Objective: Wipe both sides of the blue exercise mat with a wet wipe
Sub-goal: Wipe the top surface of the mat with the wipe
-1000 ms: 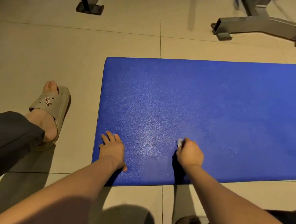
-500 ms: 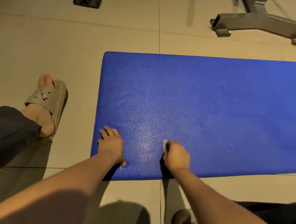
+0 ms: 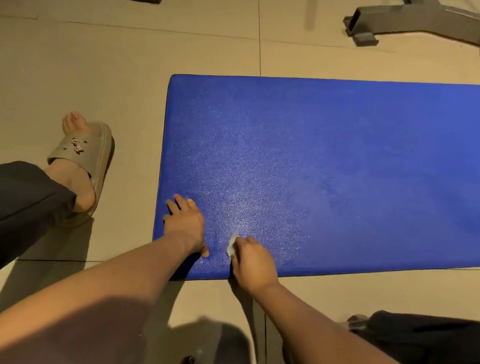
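Wiping the near corner of the blue textured foam exercise mat (image 3: 331, 161) on the beige tiled floor (image 3: 111, 63).
Right hand (image 3: 253, 262) curls round a small crumpled white wet wipe (image 3: 232, 245) on the mat; left hand (image 3: 183, 222) presses flat beside it, fingers straight. So small a wipe may skip patches or dry out. Tan slipper (image 3: 86, 167) and grey steel frame foot (image 3: 420, 18) stand clear.

Blue exercise mat (image 3: 345, 160) spread on beige floor tiles (image 3: 111, 63). Left hand (image 3: 185, 225) pressed flat on its near-left corner, fingers splayed. Just beside it, right hand (image 3: 253, 263) curled round a small white wet wipe (image 3: 232, 245) (only a scrap showing) against the mat's near edge. Sandalled foot (image 3: 81, 164) off to the left; grey metal frame (image 3: 420, 18) beyond the far edge.
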